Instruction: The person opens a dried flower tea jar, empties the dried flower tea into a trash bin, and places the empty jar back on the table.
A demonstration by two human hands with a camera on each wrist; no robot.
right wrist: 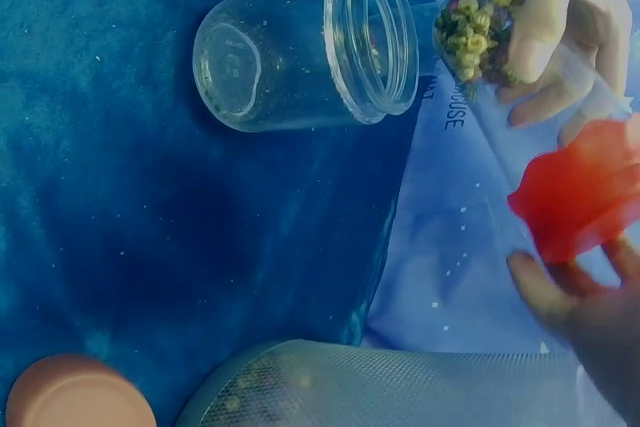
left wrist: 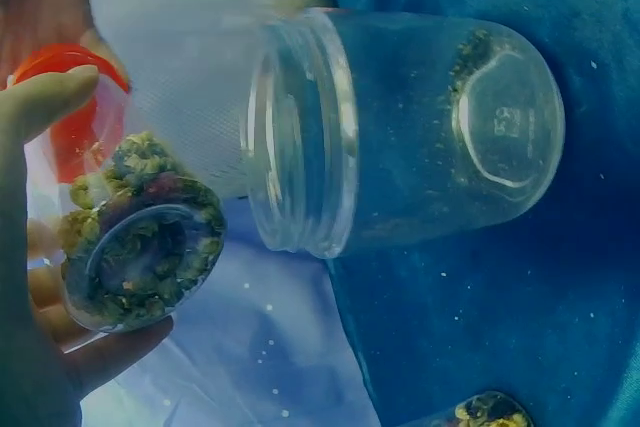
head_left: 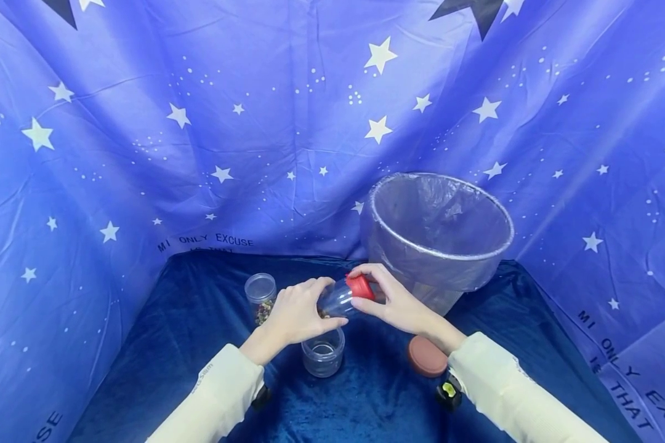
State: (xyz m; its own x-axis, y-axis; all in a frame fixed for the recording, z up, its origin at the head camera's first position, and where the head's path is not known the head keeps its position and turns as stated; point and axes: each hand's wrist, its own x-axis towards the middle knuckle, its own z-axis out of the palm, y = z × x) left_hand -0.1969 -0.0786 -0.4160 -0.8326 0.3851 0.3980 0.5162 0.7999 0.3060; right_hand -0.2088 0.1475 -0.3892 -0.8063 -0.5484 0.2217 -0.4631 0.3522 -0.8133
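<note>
My left hand [head_left: 295,312] grips the clear body of a tilted plastic jar [head_left: 335,300], its fingers and thumb round it. Dried flower buds [left wrist: 140,237] are gathered at that jar's base, seen in the left wrist view. At the jar's other end my right hand [head_left: 396,307] holds the red lid [head_left: 360,286] between thumb and fingers. Whether the lid is loose on the jar I cannot tell. Below the hands stands an uncovered clear jar [head_left: 322,363], with a few small crumbs inside near its bottom.
A second clear-lidded jar [head_left: 261,289] with dried buds stands behind my left hand. A reddish-brown round lid [head_left: 428,355] lies under my right wrist. A mesh bin with a plastic liner [head_left: 440,271] stands at the back right, close to my right hand. Starry blue cloth hangs behind.
</note>
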